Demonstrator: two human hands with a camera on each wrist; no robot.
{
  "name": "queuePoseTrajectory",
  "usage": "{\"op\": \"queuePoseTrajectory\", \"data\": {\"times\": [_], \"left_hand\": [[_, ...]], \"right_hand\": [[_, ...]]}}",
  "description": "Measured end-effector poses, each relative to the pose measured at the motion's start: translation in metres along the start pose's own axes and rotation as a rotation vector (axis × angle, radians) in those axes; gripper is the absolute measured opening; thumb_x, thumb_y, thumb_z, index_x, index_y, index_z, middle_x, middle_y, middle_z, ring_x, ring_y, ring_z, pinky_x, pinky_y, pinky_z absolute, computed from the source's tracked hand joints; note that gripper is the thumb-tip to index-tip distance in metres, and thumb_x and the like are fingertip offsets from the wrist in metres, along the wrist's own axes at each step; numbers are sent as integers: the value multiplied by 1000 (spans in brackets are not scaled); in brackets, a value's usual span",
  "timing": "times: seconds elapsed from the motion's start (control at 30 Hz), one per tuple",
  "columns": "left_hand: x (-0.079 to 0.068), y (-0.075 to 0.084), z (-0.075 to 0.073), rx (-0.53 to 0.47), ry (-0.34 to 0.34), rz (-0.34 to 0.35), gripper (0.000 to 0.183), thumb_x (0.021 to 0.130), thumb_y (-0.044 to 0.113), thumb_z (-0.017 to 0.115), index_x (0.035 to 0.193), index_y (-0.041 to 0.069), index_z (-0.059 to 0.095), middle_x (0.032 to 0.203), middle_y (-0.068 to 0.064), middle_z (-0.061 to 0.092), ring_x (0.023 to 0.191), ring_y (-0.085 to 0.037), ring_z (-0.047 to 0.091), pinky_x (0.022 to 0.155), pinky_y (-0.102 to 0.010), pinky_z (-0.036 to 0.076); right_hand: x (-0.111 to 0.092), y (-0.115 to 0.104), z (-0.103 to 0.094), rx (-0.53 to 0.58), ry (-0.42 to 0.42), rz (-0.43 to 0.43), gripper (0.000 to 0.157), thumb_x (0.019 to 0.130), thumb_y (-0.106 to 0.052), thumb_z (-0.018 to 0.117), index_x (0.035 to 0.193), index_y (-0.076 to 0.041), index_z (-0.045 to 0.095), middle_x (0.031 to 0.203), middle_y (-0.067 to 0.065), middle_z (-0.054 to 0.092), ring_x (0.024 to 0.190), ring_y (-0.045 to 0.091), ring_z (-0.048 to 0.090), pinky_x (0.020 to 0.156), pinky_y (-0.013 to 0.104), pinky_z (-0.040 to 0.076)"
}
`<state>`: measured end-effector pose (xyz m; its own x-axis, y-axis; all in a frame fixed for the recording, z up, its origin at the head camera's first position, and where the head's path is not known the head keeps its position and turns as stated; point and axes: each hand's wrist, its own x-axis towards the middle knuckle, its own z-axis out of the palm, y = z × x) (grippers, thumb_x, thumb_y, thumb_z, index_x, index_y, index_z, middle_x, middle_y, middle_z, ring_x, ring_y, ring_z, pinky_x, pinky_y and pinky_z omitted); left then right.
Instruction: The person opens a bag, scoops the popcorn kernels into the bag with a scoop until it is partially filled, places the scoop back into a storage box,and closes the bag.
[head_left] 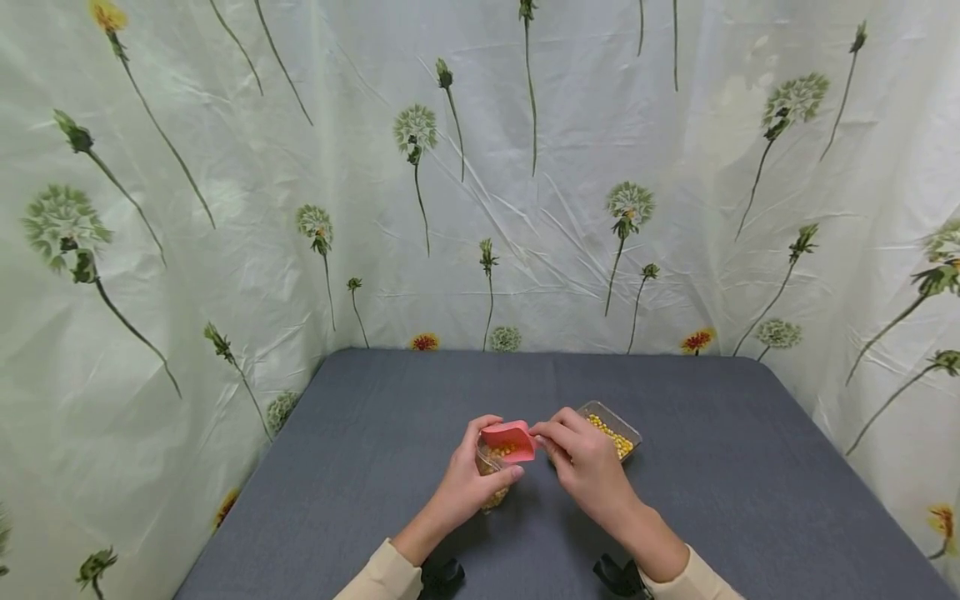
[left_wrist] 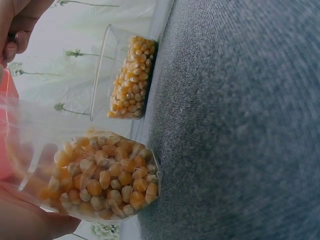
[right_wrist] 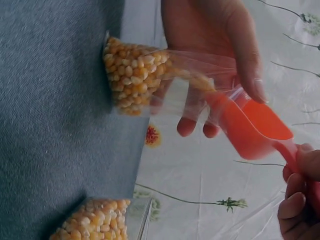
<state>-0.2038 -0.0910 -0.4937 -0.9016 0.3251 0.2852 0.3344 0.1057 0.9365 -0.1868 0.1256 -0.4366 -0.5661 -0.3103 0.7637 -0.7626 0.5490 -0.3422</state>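
A clear plastic bag (left_wrist: pixel 107 175) stands on the table, its lower part filled with corn kernels. My left hand (head_left: pixel 467 477) holds the bag near its mouth, fingers and thumb around it. By its handle, my right hand (head_left: pixel 588 467) pinches a red scoop (right_wrist: pixel 255 130). The scoop is tilted, its front lip inside the bag's mouth. In the right wrist view, kernels (right_wrist: pixel 200 81) slide off the lip into the bag. A clear rectangular container (left_wrist: pixel 102 75) with corn kernels stands beyond the right hand, partly hidden by it in the head view.
A grey-blue cloth covers the table (head_left: pixel 420 392). Behind and at both sides hangs a pale curtain (head_left: pixel 360 167) printed with dandelions. Dark straps (head_left: pixel 442 577) show near both wrists, below the cream sleeves (head_left: pixel 382 575).
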Motion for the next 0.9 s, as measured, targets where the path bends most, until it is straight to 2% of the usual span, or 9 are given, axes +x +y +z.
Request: {"op": "queuePoseTrajectory", "data": {"times": [0.13,0.23,0.4,0.63,0.83,0.9], "left_hand": [[0,-2,-1,16,8,25,76,86,28,83,146,18,37,131,0,56,107,-22,61,86,-37,54],[0,-2,-1,13,6,28,76,86,27,83,146,19,37,130,-1,56,103,-26,63,84,-39,55],[1,-4,-2,23,26,21,75,86,28,83,145,18,38,127,0,58,106,-27,60,85,-38,53],[3,-7,-2,40,69,41,73,85,22,84,144,23,40,125,0,58,112,-23,56,87,-47,48],[3,-7,-2,42,69,25,80,83,22,85,147,18,38,126,1,57,119,-24,54,96,-51,45],[4,-8,-3,47,67,37,79,83,21,86,146,20,39,127,1,57,120,-23,54,96,-48,46]], "right_hand": [[1,0,0,-30,11,-83,24,81,3,80,100,-12,76,87,-6,59,71,7,51,64,18,44],[1,0,0,-32,10,-101,25,81,5,80,100,-11,76,87,-5,60,72,8,52,64,19,46],[2,3,-2,-16,-20,-60,25,81,3,80,101,-12,75,87,-6,59,70,6,51,63,15,43],[7,9,-14,9,-22,-12,21,84,1,79,99,-14,76,87,-9,59,68,4,49,62,13,40],[10,11,-28,-14,-5,49,25,81,5,80,97,-14,76,87,-12,58,68,2,49,58,17,42],[12,14,-33,-31,5,66,25,80,7,80,96,-13,76,86,-12,58,67,2,49,57,20,44]]}}
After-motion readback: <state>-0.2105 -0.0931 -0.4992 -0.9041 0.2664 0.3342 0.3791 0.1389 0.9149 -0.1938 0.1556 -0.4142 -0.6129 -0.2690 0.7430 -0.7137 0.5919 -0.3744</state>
